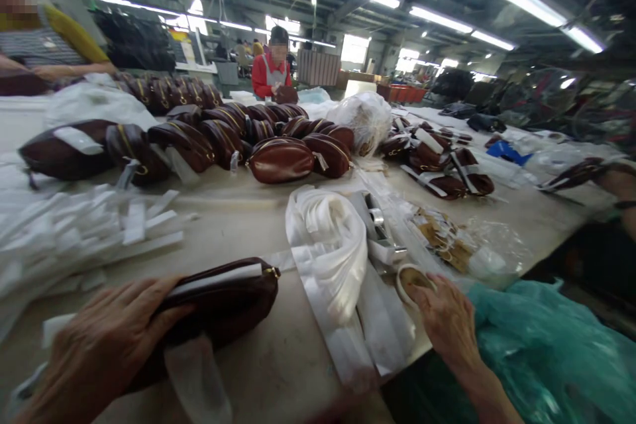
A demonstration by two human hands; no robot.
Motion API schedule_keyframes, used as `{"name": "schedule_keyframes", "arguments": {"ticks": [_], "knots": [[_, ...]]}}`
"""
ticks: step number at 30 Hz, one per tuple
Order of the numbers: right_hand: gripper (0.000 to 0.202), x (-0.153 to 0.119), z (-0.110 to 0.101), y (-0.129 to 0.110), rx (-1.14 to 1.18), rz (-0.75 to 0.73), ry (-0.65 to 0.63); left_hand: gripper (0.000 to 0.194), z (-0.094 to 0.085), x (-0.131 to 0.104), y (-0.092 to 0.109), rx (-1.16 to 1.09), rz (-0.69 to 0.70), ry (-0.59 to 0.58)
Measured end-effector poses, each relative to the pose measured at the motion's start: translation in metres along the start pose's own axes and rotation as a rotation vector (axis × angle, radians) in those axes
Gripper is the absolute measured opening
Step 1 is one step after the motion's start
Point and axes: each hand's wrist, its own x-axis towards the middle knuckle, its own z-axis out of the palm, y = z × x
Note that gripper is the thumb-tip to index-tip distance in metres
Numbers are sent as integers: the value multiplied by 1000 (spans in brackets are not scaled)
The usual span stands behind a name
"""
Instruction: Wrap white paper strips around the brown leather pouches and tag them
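Observation:
My left hand is closed round the left part of a dark brown leather bag, its thumb and fingers on the top. A white strip lies along the bag's zipper side, and a translucent piece hangs below. At the table edge on the right, my right hand grips a tape roll, with fingers at its ring. Between the hands lies a folded bundle of white sheeting. A metal tape dispenser stands just behind the roll.
Rows of brown bags stand across the table's back. White strips pile up at left. Small tags lie right of centre. Green plastic bulges at the right edge. People stand at the far side and left; another person's hand is at far right.

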Motion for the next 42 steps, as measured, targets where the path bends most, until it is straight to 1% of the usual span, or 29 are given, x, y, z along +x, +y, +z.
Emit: {"name": "schedule_keyframes", "arguments": {"ticks": [2, 3, 5, 6, 9, 10, 12, 13, 14, 16, 19, 22, 24, 27, 31, 33, 36, 38, 40, 42], "knots": [[33, 12, -7, -12, 126, -39, 76, 35, -10, 8, 10, 144, 46, -31], [27, 19, -10, -22, 213, -76, 109, 36, -14, 11, 16, 193, 44, -27], [16, 34, -15, -48, 393, -166, 141, 36, -18, 16, 27, 225, -8, 0], [17, 41, -16, -64, 467, -211, 127, 36, -19, 17, 32, 227, -37, 15], [28, 60, -11, -110, 544, -338, 38, 34, -19, 18, 40, 194, -64, 28], [26, 67, -7, -124, 533, -382, -6, 34, -19, 17, 41, 182, -74, 29], [14, 81, 2, -144, 463, -432, -120, 34, -19, 15, 41, 164, -89, 24], [9, 89, 7, -150, 413, -423, -187, 33, -19, 14, 41, 158, -98, 24], [8, 98, 12, -153, 364, -397, -250, 33, -19, 14, 41, 151, -105, 28], [16, 116, 23, -150, 276, -309, -325, 31, -20, 13, 41, 134, -110, 42], [27, 144, 39, -133, 174, -176, -309, 31, -19, 12, 42, 116, -93, 65], [24, 171, 53, -119, 76, -99, -307, 32, -17, 12, 41, 122, -79, 71], [21, 186, 61, -117, 26, -84, -325, 33, -16, 11, 40, 121, -84, 69], [22, 204, 69, -122, -24, -88, -370, 31, -16, 11, 40, 112, -87, 73], [16, 224, 77, -129, -47, -101, -466, 28, -17, 12, 43, 97, -103, 101], [19, 231, 81, -128, -48, -93, -517, 26, -18, 12, 44, 89, -108, 112], [27, 238, 84, -123, -26, -88, -569, 26, -18, 14, 45, 88, -111, 118], [26, 240, 81, -117, 3, -84, -578, 27, -19, 15, 45, 94, -98, 126], [20, 239, 73, -112, 44, -75, -551, 28, -20, 17, 45, 100, -80, 131], [18, 237, 62, -109, 110, -67, -480, 27, -21, 17, 44, 95, -81, 126]]}}
